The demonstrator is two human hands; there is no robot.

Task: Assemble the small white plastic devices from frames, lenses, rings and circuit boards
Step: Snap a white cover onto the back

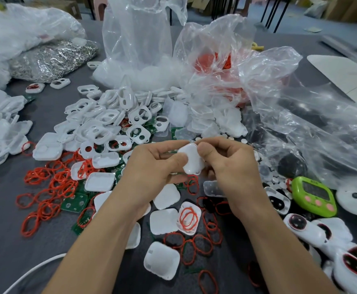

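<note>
Fingers point(174, 163) of the left hand point(152, 166) and right hand point(228, 166) are curled onto one white shell point(191, 161), pinched between both thumbs. Its long axis is held nearly upright, midway between the hands.

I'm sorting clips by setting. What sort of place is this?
Probably an assembly workshop: piles of white frames, red rings and green circuit boards cover the table, plastic bags behind; the left hand and right hand hold a white case.

We see two bare forearms point(101, 236), bare left hand point(152, 166), bare right hand point(235, 168), thumbnails point(204, 150) seemingly trimmed short
</note>
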